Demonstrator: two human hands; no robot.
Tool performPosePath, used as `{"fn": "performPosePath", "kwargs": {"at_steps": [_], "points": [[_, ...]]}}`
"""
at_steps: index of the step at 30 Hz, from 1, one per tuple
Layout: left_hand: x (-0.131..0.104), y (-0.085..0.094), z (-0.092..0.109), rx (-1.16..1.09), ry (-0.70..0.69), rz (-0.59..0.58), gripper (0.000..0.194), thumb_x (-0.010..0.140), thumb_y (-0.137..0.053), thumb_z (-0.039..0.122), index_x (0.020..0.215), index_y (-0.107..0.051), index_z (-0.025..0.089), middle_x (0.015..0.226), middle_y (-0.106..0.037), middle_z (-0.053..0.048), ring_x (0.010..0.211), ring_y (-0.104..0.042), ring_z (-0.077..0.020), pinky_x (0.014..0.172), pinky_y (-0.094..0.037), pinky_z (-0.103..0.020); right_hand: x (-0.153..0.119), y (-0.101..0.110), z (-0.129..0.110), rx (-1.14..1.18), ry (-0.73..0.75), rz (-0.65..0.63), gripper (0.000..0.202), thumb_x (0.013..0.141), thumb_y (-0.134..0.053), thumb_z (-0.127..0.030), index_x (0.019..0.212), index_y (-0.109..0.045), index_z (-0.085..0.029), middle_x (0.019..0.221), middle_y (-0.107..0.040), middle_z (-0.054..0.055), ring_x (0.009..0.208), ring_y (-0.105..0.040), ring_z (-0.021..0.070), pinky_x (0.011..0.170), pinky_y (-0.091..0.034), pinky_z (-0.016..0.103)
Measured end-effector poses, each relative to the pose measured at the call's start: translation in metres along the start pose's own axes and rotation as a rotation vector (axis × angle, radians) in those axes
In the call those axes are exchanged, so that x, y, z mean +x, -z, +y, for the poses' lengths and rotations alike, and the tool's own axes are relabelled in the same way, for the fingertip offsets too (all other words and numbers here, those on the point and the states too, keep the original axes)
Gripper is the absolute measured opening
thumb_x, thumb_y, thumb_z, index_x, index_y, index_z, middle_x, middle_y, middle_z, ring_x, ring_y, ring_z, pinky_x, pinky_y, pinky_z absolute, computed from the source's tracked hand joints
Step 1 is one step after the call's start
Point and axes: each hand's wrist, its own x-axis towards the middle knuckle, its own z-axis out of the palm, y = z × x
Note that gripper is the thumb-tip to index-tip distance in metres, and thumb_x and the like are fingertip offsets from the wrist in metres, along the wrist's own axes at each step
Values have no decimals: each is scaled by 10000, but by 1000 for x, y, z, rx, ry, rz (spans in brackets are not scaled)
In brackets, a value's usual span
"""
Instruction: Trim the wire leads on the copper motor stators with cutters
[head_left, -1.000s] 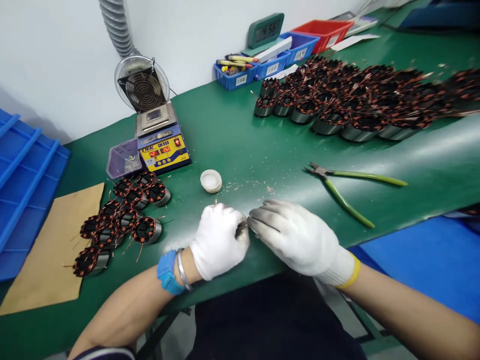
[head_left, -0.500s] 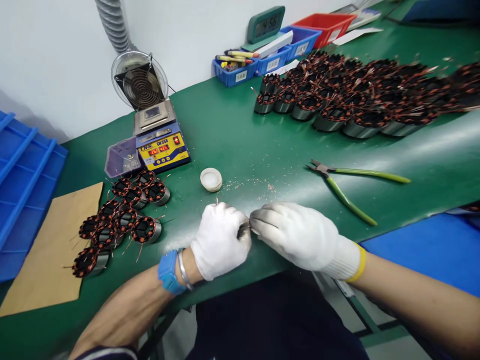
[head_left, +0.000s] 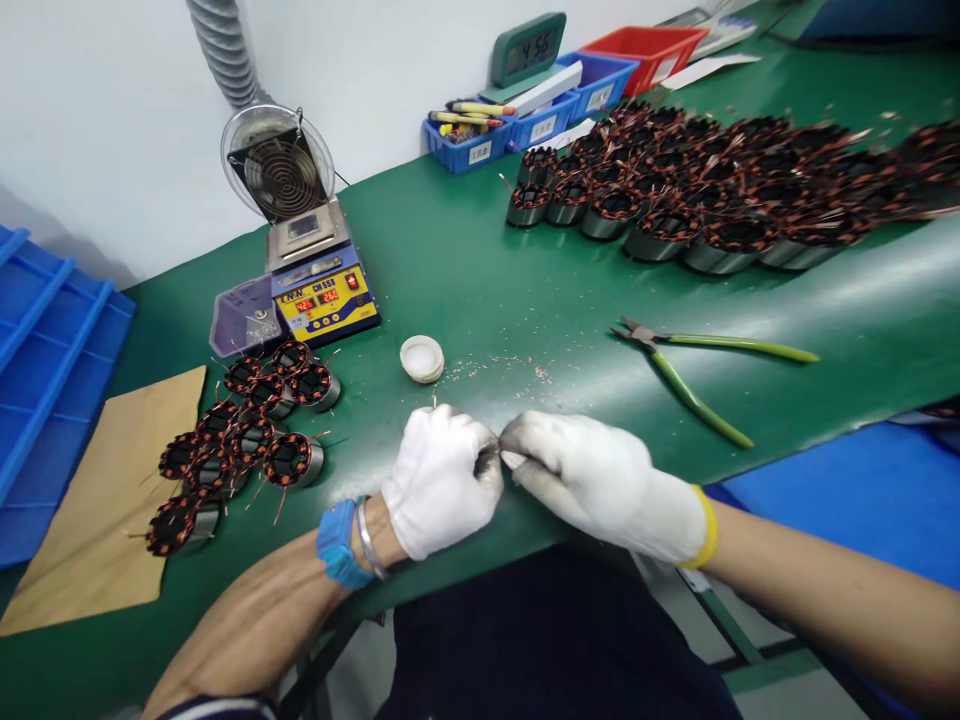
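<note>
My left hand (head_left: 442,482), in a white glove, is closed round what looks like a wound motor stator, almost wholly hidden by the fingers. A copper wire end (head_left: 434,401) pokes up above its knuckles. Against its thumb side, my right hand (head_left: 577,475), also gloved, pinches thumb and fingertips together; what lies in the pinch is too small to make out. Just beyond the hands are a round white container (head_left: 422,359) and scattered copper clippings (head_left: 540,373). Green-handled cutters (head_left: 697,385) lie with handles spread, right of the right hand.
Several stators (head_left: 251,435) stand at left, partly on brown cardboard (head_left: 97,500). A larger group of stators (head_left: 697,190) fills the back right. A yellow-blue solder pot (head_left: 326,300) with a fan stands at back left, beside a purple tray (head_left: 244,315). Small bins (head_left: 480,150) line the wall.
My right hand's fingers have shifted from lying flat together to a tighter pinch, with the thumb now showing. The left hand has stayed nearly in place.
</note>
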Motion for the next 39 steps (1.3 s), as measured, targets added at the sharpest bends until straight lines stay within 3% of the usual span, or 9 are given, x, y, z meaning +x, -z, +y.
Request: {"fn": "performPosePath", "kwargs": {"at_steps": [4,10,17,22,24,26,31,34,39], "points": [[-1,0,-1,-11,-21,-18,148,884,-545,227,782,-650,204,797,-675,-66,834,-609,-257,800,-471,-412,2,-2,-6,367,-324,-207,236,935,-410,-274,796,-588,-206,617,-655,15,537,-614,169,531,-463,267],[0,0,-1,3,-17,-27,151,886,-540,215,790,-656,204,790,-677,-65,827,-607,-247,790,-467,-401,-3,5,11,-353,340,53,255,886,-504,-164,1045,-701,-196,1025,-739,122,853,-676,245,757,-499,361],[2,5,2,-16,10,-66,121,861,-570,219,789,-667,200,806,-696,-65,844,-618,-249,799,-472,-400,0,-3,-4,314,-281,-188,297,972,-396,-293,810,-627,-201,633,-673,18,538,-622,162,532,-457,263],[0,2,-1,-16,-18,-37,136,877,-557,208,787,-660,204,791,-689,-59,838,-617,-242,804,-468,-393,-5,7,13,-348,313,103,258,921,-492,-184,1056,-712,-185,1026,-752,134,883,-696,264,815,-534,405],[0,1,-1,-3,-19,-29,141,877,-553,207,785,-659,202,788,-683,-65,835,-617,-245,797,-472,-394,-4,10,15,-433,488,87,316,900,-454,-109,1066,-715,-171,1052,-754,150,916,-696,274,886,-522,447],[1,1,-1,10,-13,-31,140,872,-554,212,781,-658,200,785,-680,-71,825,-616,-248,783,-478,-396,-1,11,9,-312,377,34,263,892,-462,-155,975,-712,-168,951,-759,141,825,-696,256,814,-537,415],[2,-1,0,10,-5,-59,146,876,-548,226,782,-656,198,805,-697,-75,850,-629,-255,814,-505,-408,8,6,-10,625,-406,-238,287,895,-447,-360,666,-544,-217,546,-618,20,498,-616,172,525,-493,288],[0,6,-7,-67,21,-62,162,873,-514,194,867,-676,187,867,-715,-78,888,-645,-252,868,-530,-417,6,9,-2,847,-495,-248,343,835,-539,-522,695,-553,-209,584,-614,8,494,-610,165,522,-501,291],[-10,38,-30,-152,-196,-223,558,771,-567,146,1328,-558,115,1385,-614,-152,1249,-575,-295,1059,-500,-439,-14,17,8,616,-524,-207,380,797,-586,-577,821,-613,-198,702,-647,25,588,-621,171,565,-475,294]]}}
